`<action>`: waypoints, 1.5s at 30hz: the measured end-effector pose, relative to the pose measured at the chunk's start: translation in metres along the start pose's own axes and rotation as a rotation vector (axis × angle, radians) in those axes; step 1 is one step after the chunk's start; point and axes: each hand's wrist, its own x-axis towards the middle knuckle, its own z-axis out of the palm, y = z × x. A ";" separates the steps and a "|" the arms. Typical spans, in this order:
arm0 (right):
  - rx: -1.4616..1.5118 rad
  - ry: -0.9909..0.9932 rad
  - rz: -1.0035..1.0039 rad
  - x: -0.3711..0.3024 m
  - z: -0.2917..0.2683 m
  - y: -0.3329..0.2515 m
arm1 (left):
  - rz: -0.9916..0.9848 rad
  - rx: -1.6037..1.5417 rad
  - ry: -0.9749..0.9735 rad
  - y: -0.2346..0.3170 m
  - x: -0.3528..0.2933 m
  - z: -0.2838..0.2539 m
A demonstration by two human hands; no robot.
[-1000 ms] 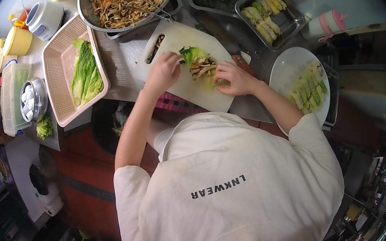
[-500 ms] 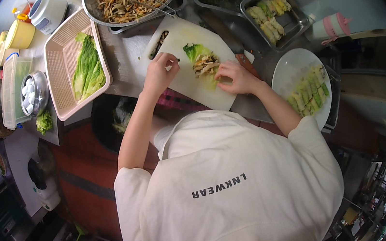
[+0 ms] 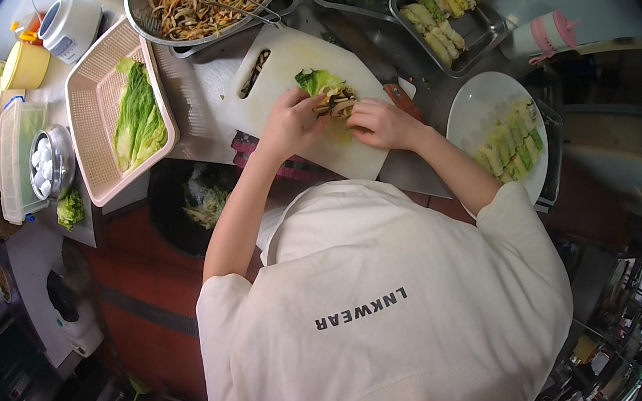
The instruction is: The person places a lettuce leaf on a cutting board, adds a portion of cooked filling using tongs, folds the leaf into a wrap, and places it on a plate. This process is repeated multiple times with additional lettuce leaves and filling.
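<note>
A green lettuce leaf [image 3: 312, 80] lies on a white cutting board [image 3: 275, 48], with a heap of shredded filling [image 3: 339, 93] on it. At the heap's left side, my left hand [image 3: 295, 123] has its fingers closed on strips of filling. My right hand [image 3: 384, 124] presses bent fingers against the right side of the same heap; its fingertips are partly hidden. The leaf's pale near end shows between the hands. Just right of the board lies a knife, its brown handle [image 3: 403, 103] beyond my right hand.
A metal bowl of shredded filling [image 3: 214, 3] stands at the back. A pink basket [image 3: 86, 110] holds lettuce leaves at left. Lettuce rolls fill part of a metal tray [image 3: 480, 50] and a white oval plate [image 3: 474, 103] at right. A black bin [image 3: 169, 220] stands below the counter's edge.
My left hand has moved right and slightly nearer, from beside the leaf onto the filling. My right hand stays at the heap's right side. The whole view has shifted slightly.
</note>
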 end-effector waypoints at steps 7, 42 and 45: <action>0.189 0.137 0.113 0.010 -0.002 -0.005 | 0.019 -0.075 -0.008 -0.005 -0.009 0.012; 0.305 0.183 0.201 0.020 0.016 0.004 | -0.152 0.074 0.047 -0.008 -0.007 0.028; 0.150 0.195 0.220 0.018 0.022 0.012 | -0.201 0.173 0.119 -0.005 -0.003 0.030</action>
